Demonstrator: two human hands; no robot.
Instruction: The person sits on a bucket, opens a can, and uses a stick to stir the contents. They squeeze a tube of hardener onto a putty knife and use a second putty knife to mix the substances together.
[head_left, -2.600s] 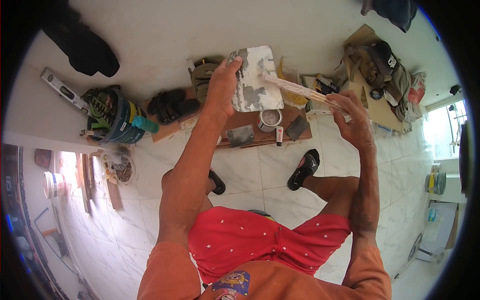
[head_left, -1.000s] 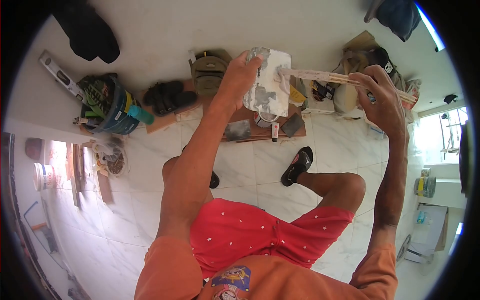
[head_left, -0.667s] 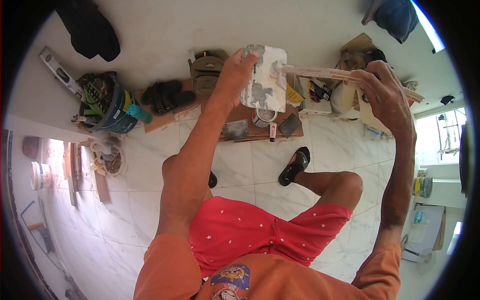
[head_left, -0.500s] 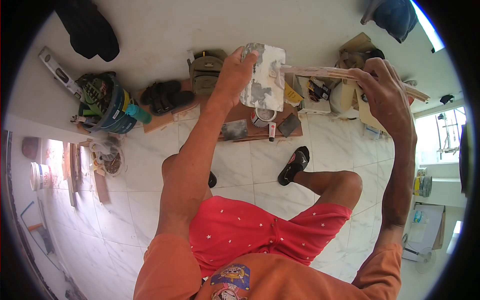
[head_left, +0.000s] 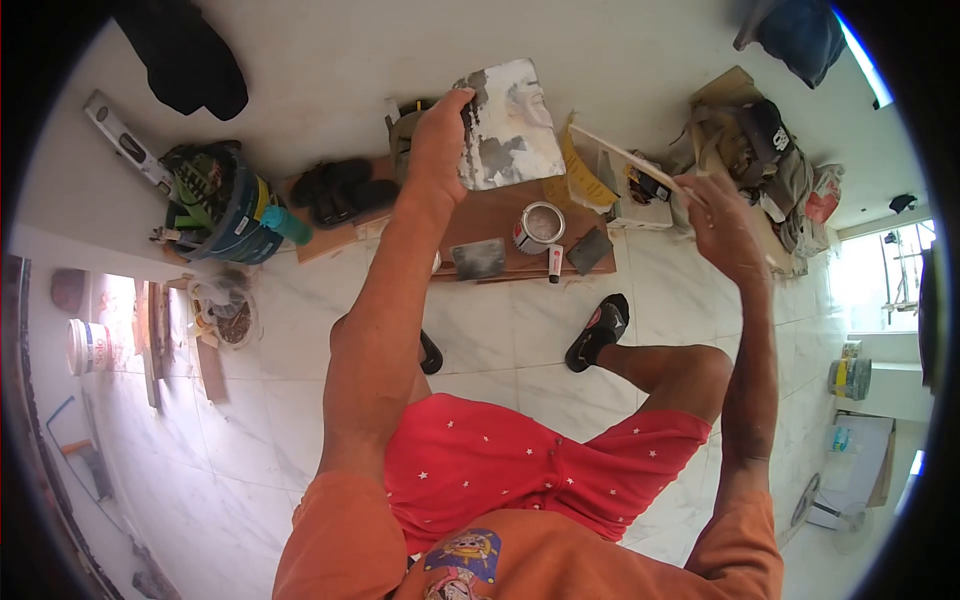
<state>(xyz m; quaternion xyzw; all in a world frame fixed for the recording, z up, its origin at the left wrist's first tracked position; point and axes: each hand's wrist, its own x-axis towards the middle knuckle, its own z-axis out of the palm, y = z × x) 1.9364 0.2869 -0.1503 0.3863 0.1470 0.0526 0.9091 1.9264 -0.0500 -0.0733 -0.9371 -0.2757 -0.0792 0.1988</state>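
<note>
My left hand grips the left edge of a flat plate smeared with white and grey paste. A thicker lump of paste lies near the plate's right side. My right hand is closed round a long thin wooden stick, whose far end points up and left, apart from the plate. Below the plate, an open can of paste stands on a brown board. A small tube and two dark flat sheets, one grey, one darker, lie near the can.
At the left are a bucket of items, a spirit level and black sandals. Bags and a box lie at the right by the wall. My feet rest on white tiles. A white tub stands far left.
The stick has come away from the plate as my right hand moved left and down. My left hand has shifted slightly left and tilted the plate.
</note>
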